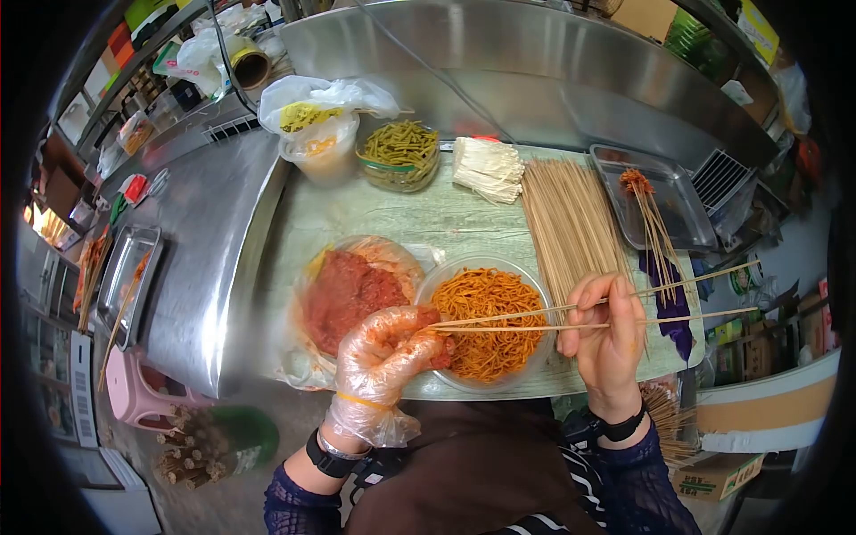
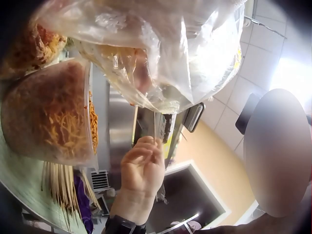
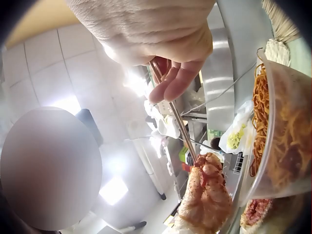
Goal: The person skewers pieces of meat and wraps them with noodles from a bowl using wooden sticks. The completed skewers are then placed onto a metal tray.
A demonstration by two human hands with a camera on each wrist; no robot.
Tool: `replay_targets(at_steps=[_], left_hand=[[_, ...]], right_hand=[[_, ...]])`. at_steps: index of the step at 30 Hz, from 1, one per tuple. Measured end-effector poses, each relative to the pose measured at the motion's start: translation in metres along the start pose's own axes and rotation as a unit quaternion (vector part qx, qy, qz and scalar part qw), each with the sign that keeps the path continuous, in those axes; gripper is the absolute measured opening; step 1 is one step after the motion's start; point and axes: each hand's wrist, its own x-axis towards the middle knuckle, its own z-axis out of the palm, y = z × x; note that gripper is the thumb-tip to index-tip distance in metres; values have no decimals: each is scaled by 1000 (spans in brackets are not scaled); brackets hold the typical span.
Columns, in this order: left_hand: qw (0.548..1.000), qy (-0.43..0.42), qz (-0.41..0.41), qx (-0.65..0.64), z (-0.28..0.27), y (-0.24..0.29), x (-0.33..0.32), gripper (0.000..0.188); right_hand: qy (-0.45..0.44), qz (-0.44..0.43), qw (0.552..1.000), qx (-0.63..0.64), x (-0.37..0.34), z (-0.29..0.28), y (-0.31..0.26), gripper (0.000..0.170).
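Observation:
My left hand (image 1: 374, 352), in a clear plastic glove with a yellow band at the wrist, curls round a lump of red meat paste (image 1: 439, 355). The near ends of two thin bamboo skewers (image 1: 691, 316) go in at its fingers. My bare right hand (image 1: 611, 343) pinches these skewers between thumb and fingers; their far ends fan apart to the right. Below the skewers stands a clear tub (image 1: 428, 278) of orange seasoned strips (image 1: 490, 299). Beside it, behind the left hand, lies a mound of red meat paste (image 1: 352, 294). The glove hides most of the lump.
Loose bamboo skewers (image 1: 571, 223) lie in a wide bundle at the right. Behind are white enoki mushrooms (image 1: 486, 168), a bowl of green beans (image 1: 401, 147) and a bagged tub (image 1: 321, 152). Loaded skewers (image 1: 655, 214) rest in a metal tray (image 1: 691, 236) over a purple cloth (image 1: 670, 312).

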Motion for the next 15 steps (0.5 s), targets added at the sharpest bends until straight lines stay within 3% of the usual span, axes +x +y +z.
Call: replay_targets(at_steps=[8,15], left_hand=[[999,31,20,1,2,-7,1,23],[1000,-7,17,-13,-7,-11,4,17]], right_hand=[[25,32,998,-50,-2,0,-1,39],[44,-4,999,12,6,-6,-7,36]])
